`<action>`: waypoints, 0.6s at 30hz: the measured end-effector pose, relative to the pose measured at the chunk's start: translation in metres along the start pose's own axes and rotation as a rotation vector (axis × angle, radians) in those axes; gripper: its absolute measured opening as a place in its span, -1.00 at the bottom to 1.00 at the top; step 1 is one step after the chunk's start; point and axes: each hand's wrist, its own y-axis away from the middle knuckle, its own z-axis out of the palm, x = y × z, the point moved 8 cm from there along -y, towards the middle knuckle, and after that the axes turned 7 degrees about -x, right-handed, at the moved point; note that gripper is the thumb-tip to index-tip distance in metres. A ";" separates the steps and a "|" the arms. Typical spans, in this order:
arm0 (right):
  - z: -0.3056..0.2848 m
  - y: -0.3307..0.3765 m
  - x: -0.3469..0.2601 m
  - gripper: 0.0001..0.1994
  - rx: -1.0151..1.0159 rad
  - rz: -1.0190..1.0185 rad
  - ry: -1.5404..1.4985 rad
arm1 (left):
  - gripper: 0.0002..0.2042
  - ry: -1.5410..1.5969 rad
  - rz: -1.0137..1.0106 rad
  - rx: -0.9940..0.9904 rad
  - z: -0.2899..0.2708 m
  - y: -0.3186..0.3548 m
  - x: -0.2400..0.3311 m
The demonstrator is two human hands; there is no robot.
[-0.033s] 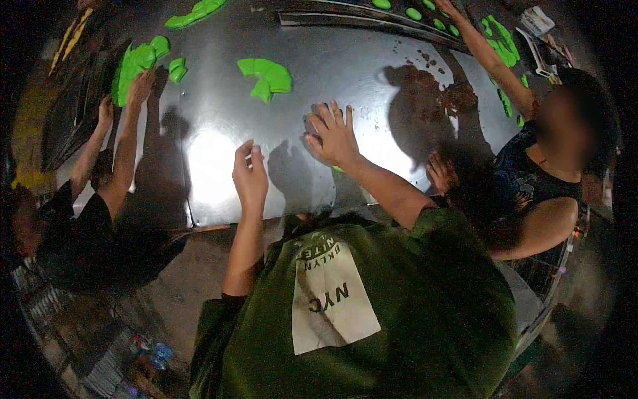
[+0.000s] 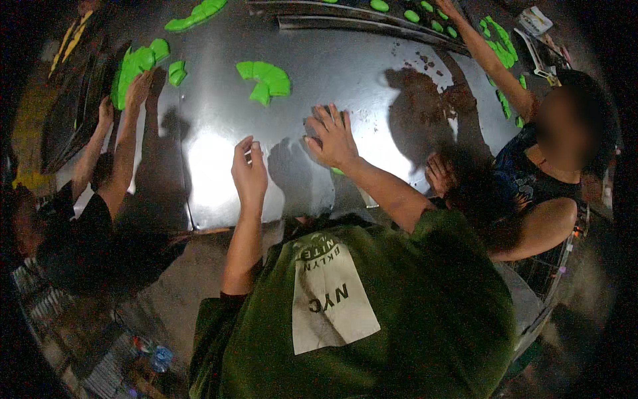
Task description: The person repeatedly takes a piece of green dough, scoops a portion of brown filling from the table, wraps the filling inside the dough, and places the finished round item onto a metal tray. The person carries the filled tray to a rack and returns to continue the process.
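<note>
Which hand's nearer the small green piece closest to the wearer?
Right. The right hand partly hides the small green piece; contact unclear. The left hand is off to its left, apart.

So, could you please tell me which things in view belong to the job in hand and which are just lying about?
Seemingly part of the job: right hand, spread out; left hand, loosely curled; green bit by the right wrist; fan of green pieces; metal table.

Apparently just lying about: bluish plastic item, lower left; white packet, upper right.
</note>
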 end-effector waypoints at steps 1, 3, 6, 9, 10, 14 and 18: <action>0.005 -0.005 0.012 -0.42 -0.039 0.045 -0.148 | -0.63 -0.035 0.044 -0.003 0.001 -0.018 0.009; 0.001 -0.013 0.035 -0.44 -0.150 0.180 -0.643 | -0.62 -0.067 0.167 -0.009 0.008 -0.065 0.029; -0.017 0.013 0.016 -0.40 -0.689 0.037 -0.298 | -0.61 -0.220 0.264 -0.003 0.023 -0.139 0.040; -0.039 0.044 0.018 -0.49 -0.828 0.189 -0.081 | -0.54 -0.558 0.139 0.001 0.045 -0.208 0.030; -0.045 0.046 0.018 -0.54 -0.804 0.166 -0.081 | -0.53 -0.678 0.048 -0.022 0.052 -0.226 0.022; -0.046 0.024 0.040 -0.58 -1.066 0.181 -0.705 | -0.53 -0.782 0.144 -0.030 0.069 -0.237 0.011; -0.135 -0.095 0.097 -0.61 -0.591 -0.006 -0.720 | -0.55 -0.830 0.014 -0.150 0.080 -0.218 -0.010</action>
